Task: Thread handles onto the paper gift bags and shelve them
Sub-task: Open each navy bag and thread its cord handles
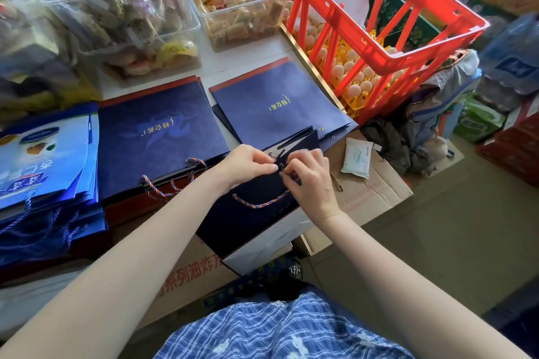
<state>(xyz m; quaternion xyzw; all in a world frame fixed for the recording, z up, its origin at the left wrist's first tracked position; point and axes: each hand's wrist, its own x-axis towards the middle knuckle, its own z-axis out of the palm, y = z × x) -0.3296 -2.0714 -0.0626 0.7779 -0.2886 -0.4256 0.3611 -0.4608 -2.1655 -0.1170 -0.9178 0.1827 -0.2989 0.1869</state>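
- Two hands meet at the mouth of a dark navy paper gift bag (pixel 256 213), which overhangs the near edge of the desk (pixel 256 52) above a cardboard box (pixel 376 192).
- Head view, grasp: the left hand (pixel 245 165) pinches the bag's top edge by an eyelet; the right hand (pixel 310 176) pinches the end of the twisted rope handle (pixel 259 204) just beside it. Both are narrowly closed on what they hold.
- Head view, handling: the bag is probably light and stiff but easily creased, so it is best held at the reinforced top edge near the hole. The cord looks soft and limp, best gripped close to its tip.
- Head view, appearance: the rope is multicoloured, red, blue and pale strands, lying in a loop across the matte navy panel.
- Head view, surroundings: a stack of unthreaded navy bags (pixel 277 105) with gold lettering lies at the desk's right edge beside a red crate (pixel 408 46) of eggs; a handled stack (pixel 157 137) lies to its left.
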